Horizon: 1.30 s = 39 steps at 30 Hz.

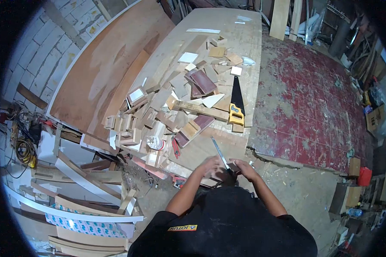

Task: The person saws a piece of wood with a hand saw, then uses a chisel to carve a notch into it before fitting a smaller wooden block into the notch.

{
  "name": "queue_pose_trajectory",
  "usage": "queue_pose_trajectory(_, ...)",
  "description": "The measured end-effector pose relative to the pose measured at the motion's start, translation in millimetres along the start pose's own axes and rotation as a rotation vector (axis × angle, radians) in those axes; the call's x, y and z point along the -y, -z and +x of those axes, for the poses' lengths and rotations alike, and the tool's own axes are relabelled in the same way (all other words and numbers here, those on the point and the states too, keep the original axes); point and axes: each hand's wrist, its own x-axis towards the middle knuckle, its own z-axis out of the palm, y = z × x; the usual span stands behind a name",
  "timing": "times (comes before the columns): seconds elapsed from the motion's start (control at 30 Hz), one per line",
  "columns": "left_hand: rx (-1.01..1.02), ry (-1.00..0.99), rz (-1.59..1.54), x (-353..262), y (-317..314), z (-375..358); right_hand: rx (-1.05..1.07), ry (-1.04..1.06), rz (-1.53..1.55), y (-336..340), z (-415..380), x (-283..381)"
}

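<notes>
Close to my body, at the near edge of the worktable, a slim metal measuring tool with a ruler-like blade [220, 150] and a dark end lies between my hands. It looks like a square, though its near end is partly hidden. My left hand [209, 166] is just left of the blade, its fingers apart and slightly blurred. On the other side, my right hand [245, 169] has its fingers curled at the dark end of the tool. Beyond them lies a handsaw [236, 103] with a black blade and yellow handle. A red-handled tool [176, 148] rests to the left.
Many wood offcuts [176, 85] are heaped across the worktable [240, 36], with a white tub [155, 143] at the heap's near end. A large brown panel [98, 73] leans at left. Curved wood strips [77, 210] are stacked below it. Red tiled flooring [304, 98] spreads right.
</notes>
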Motion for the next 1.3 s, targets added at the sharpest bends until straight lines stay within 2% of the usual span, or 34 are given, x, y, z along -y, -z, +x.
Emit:
queue_pose_trajectory(0.03, -0.039, -0.192, 0.446, 7.7, 29.8, 21.7, -0.079, -0.027, -0.001, 10.5, 0.2, -17.2)
queue_pose_trajectory(0.07, -0.249, -0.271, 0.602, 6.8, 54.1, 44.5, -0.159, -0.056, 0.0, 15.2, -0.7, -26.5)
queue_pose_trajectory(0.1, -0.461, -0.349, 0.753, 0.2, 71.6, 58.3, -0.241, -0.054, 0.155, 11.0, -9.9, -18.6)
queue_pose_trajectory(0.17, -0.772, -0.394, 0.948, -23.8, 95.8, 61.5, -0.338, -0.1, 0.232, 15.4, -22.7, -23.1)
queue_pose_trajectory(0.23, -1.03, -0.3, 1.22, -58.4, 98.1, 40.0, -0.462, -0.164, 0.337, 22.0, -38.2, -29.5)
queue_pose_trajectory(0.27, -1.009, -0.31, 1.224, -71.8, 100.4, 32.2, -0.483, -0.166, 0.337, 18.9, -46.5, -28.1)
queue_pose_trajectory(0.33, -0.934, -0.3, 1.295, -89.8, 111.3, 26.5, -0.657, -0.143, 0.441, 11.7, -63.5, -26.7)
queue_pose_trajectory(0.4, -0.915, -0.32, 1.346, -100.9, 121.6, 33.3, -0.709, -0.098, 0.491, 4.9, -75.8, -33.6)
queue_pose_trajectory(0.57, -0.911, -0.347, 1.506, -124.1, 128.3, 48.8, -0.852, -0.182, 0.514, -19.0, -94.5, -45.2)
queue_pose_trajectory(0.6, -0.806, -0.344, 1.627, -126.5, 133.1, 52.9, -0.885, -0.19, 0.522, -25.1, -95.3, -45.4)
queue_pose_trajectory(0.63, -0.698, -0.341, 1.742, -129.3, 137.1, 57.4, -0.891, -0.193, 0.519, -30.6, -95.7, -45.1)
queue_pose_trajectory(0.73, -0.579, -0.279, 1.75, -145.8, 139.7, 64.2, -0.899, -0.213, 0.519, -47.5, -92.0, -39.5)
queue_pose_trajectory(0.83, -0.558, -0.267, 1.853, -153.0, 142.1, 59.6, -0.894, -0.182, 0.475, -59.6, -84.4, -37.5)
queue_pose_trajectory(0.93, -0.549, -0.215, 1.788, -156.8, 144.7, 55.7, -0.878, -0.19, 0.485, -65.8, -74.3, -36.5)
queue_pose_trajectory(1.1, -0.639, -0.22, 1.59, -164.6, 156.8, 49.8, -0.874, -0.146, 0.443, -65.9, -63.4, -31.0)
queue_pose_trajectory(1.2, -0.759, -0.139, 1.41, -183.7, 159.6, 29.7, -0.891, -0.131, 0.475, -57.3, -54.6, -30.0)
queue_pose_trajectory(1.27, -0.99, -0.12, 1.386, -184.5, 189.7, 48.9, -0.893, -0.113, 0.473, -51.9, -50.6, -25.2)
queue_pose_trajectory(1.3, -0.986, -0.122, 1.387, -184.3, 210.0, 61.4, -0.897, -0.097, 0.474, -49.6, -49.8, -22.7)
